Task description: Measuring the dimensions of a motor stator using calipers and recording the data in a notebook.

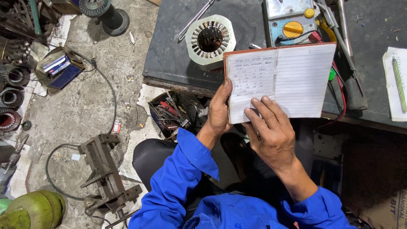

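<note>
An open lined notebook [292, 78] with a red-brown cover edge is held up in front of me, handwriting on its left page. My left hand [218, 112] grips its left edge, thumb on the page. My right hand [271, 131] rests on the lower part of the pages, fingers spread flat over the paper. Both arms wear blue sleeves. Behind the notebook, a round metal motor stator [210, 40] with slotted core sits on the dark workbench [169, 63].
A multimeter [290, 21] with yellow dial and red leads lies on the bench, with a wrench [195, 19] and a paper with a green pen [398, 85] at right. A box of tools [174, 112], a metal vise [106, 169], stators and a green cylinder [34, 210] are on the floor.
</note>
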